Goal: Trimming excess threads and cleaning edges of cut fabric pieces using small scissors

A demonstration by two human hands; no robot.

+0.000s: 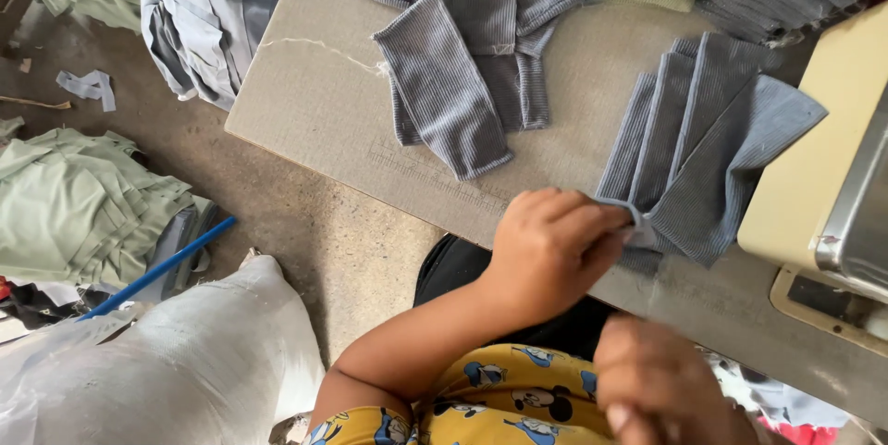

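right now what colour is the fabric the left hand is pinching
Blue-grey ribbed fabric pieces, pinched by the left hand; head view.

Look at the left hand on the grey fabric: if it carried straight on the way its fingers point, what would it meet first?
The left hand points right, pinching the fanned grey pieces. Going on, it would cross those pieces first, then probably the cream sewing machine, though depth is unclear.

Soft, even daylight lit the scene; shadows were faint and no glare appeared. The grey ribbed fabric pieces (689,144) were sharp, while the right hand (661,389) at the lower edge was blurred.
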